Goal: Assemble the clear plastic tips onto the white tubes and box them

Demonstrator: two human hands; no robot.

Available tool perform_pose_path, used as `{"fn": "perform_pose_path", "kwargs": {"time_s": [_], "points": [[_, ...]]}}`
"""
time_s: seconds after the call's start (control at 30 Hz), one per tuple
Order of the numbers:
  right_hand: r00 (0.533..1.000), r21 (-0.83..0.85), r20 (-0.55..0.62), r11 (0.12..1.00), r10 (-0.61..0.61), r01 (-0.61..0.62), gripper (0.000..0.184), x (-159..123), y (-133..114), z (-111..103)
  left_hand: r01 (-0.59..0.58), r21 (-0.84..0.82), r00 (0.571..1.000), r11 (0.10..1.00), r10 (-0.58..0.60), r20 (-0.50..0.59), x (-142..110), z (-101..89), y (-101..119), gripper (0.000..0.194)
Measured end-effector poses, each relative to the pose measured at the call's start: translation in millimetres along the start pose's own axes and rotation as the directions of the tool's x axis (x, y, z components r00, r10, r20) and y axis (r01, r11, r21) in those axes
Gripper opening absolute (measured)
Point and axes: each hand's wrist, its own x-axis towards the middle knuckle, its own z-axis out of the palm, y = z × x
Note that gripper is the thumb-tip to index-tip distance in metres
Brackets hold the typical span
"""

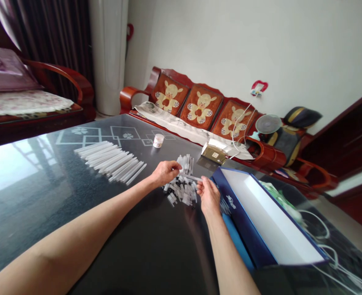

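The left hand (165,173) pinches one end of a thin translucent plastic tube (190,177) between closed fingers; the right hand (208,196) pinches the other end, just above a jumbled heap of clear-and-black plastic pieces (181,191).

We are seeing a row of tubes (108,160) lying on the desk (39,217), left of a heap of tubes (181,192). A jar (158,140) is standing behind the gap between them, a packet (216,150) is lying behind the heap near the desk's far edge, a box (260,217) is sitting right of the heap, and a sofa (201,107) is standing beyond the desk.
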Motion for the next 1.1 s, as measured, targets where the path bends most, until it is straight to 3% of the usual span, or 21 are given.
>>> {"fn": "perform_pose_path", "kwargs": {"time_s": [0.1,0.17,0.23,0.37,0.47,0.57,0.67,0.9,1.0,1.1], "points": [[0.998,-0.026,0.006,0.997,-0.069,0.069,0.043,3,3,-4,-0.255,0.463,0.958,0.849,0.156,0.243,-8,0.5,7,0.023],[0.99,-0.066,0.052,0.989,-0.128,0.132,0.042,3,7,-4,-0.318,0.585,0.934,0.746,0.141,0.328,-12,2.9,13,0.033],[0.975,-0.096,0.124,0.976,-0.183,0.196,0.039,1,10,-2,-0.328,0.617,0.927,0.716,0.12,0.354,-14,5.7,16,0.037],[0.952,-0.051,0.224,0.973,-0.207,0.223,0.038,-6,12,4,-0.26,0.585,0.953,0.768,0.105,0.285,-13,10.2,16,0.032],[0.977,0.039,0.167,0.991,-0.135,0.131,0.045,-11,10,10,-0.232,0.582,0.971,0.779,0.155,0.179,-14,14.5,11,0.026],[0.994,0.084,0.103,0.996,-0.041,0.033,0.042,-14,9,15,-0.279,0.615,0.959,0.737,0.243,0.144,-17,21.4,7,0.022],[0.993,0.115,0.113,0.992,0.04,-0.053,0.037,-16,8,18,-0.3,0.658,0.95,0.691,0.283,0.135,-21,29.0,4,0.022],[0.987,0.242,0.114,0.96,0.114,-0.138,0.034,-20,4,26,-0.292,0.73,0.942,0.619,0.32,0.105,-25,37.0,-1,0.024],[0.99,0.281,0.112,0.953,0.082,-0.11,0.033,-19,4,28,-0.268,0.691,0.948,0.671,0.313,0.063,-25,37.3,-2,0.029],[0.994,0.266,0.11,0.962,0.03,-0.058,0.032,-15,5,25,-0.266,0.567,0.953,0.78,0.3,0.034,-23,36.3,-2,0.029]]}}
